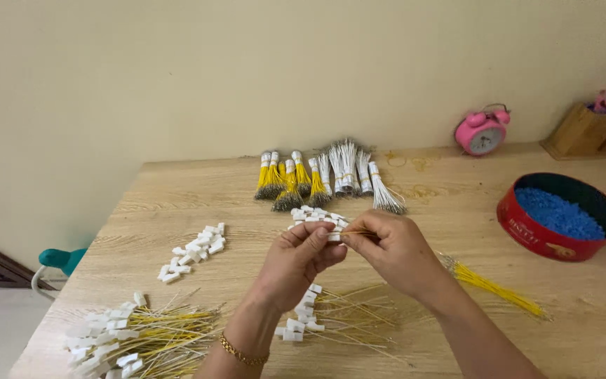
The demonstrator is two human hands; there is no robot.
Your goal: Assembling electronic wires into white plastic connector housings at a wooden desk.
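Both hands meet mid-table, raised just off the wood. Left hand [301, 256] is curled palm-up, pinching a small white connector [334, 236] – right hand [387, 249] comes in from the side, fingertips closed on a thin yellow wire [354, 232] at the connector.

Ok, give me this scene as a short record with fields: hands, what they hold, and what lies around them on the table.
left hand: pinches a small white connector
right hand: pinches a thin yellow wire at the connector
near left: pile of finished wires
mid left: loose white connectors
back: bundled yellow and white wires
right: red round tin of blue bits
surface: wooden table
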